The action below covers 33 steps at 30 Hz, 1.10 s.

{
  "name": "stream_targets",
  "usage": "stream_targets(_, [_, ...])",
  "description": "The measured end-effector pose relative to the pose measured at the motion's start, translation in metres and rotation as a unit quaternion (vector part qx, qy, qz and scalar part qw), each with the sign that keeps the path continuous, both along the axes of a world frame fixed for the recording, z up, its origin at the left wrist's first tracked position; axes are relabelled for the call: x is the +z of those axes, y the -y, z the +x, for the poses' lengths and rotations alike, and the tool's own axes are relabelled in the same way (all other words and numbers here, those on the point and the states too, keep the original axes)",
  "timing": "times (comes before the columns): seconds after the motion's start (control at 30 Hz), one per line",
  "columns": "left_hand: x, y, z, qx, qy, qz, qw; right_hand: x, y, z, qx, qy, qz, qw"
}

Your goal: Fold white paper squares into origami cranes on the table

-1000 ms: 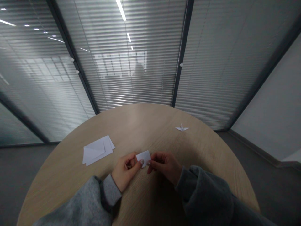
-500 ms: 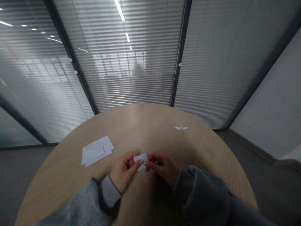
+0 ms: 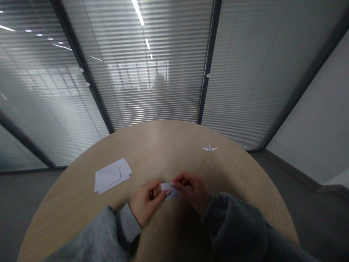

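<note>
Two hands at lower centre: my left hand (image 3: 145,203) and right hand (image 3: 193,193) pinch a small folded white paper (image 3: 169,190) between the fingertips, over the wooden bench (image 3: 163,145). Farther out, stacked white paper sheets (image 3: 111,176) lie left; an origami crane (image 3: 209,148) stands upper right.

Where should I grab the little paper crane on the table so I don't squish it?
Probably pinch the paper crane at its middle, where the raised fold stands up, coming straight down from above. Its thin wings lie spread flat on the wooden table, so they look hard to get under and easy to bend.
</note>
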<state>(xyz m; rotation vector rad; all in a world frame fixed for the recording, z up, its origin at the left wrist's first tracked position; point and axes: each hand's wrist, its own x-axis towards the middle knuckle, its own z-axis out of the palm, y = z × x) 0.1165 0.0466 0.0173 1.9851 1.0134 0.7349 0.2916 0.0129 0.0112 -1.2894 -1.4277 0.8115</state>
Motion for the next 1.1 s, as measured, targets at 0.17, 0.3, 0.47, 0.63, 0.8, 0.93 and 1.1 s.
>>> stream_targets(0.17, [-0.0012,-0.0012,-0.0005,-0.023,0.021,-0.035,0.999,-0.0014,-0.0023,0.0007,-0.001,-0.041,-0.015,0.999])
stream_targets(0.3, [-0.0015,-0.0017,-0.0009,-0.015,0.033,-0.04,0.999,-0.0026,-0.0032,-0.0011,0.035,-0.074,-0.036,0.996])
stream_targets(0.47, [-0.0025,-0.0015,-0.0011,-0.012,0.023,-0.014,1.0,-0.0026,-0.0015,-0.0024,0.037,-0.063,-0.034,0.997])
stream_targets(0.63, [-0.0007,0.0,-0.0007,-0.024,0.026,-0.005,0.999,-0.0019,-0.0006,-0.0011,0.023,-0.068,-0.032,0.997])
stream_targets(0.8, [0.0005,0.0012,-0.0005,-0.043,0.026,0.005,0.999,-0.0018,-0.0027,0.0008,0.018,-0.094,-0.036,0.995])
stream_targets(0.93, [-0.0005,0.0012,-0.002,-0.042,0.013,0.023,0.999,-0.0034,-0.0039,-0.0001,0.037,-0.08,-0.054,0.995])
stream_targets(1.1, [0.0001,0.0014,-0.0026,-0.053,-0.003,0.037,0.998,-0.0061,-0.0026,-0.0012,0.05,-0.063,-0.066,0.995])
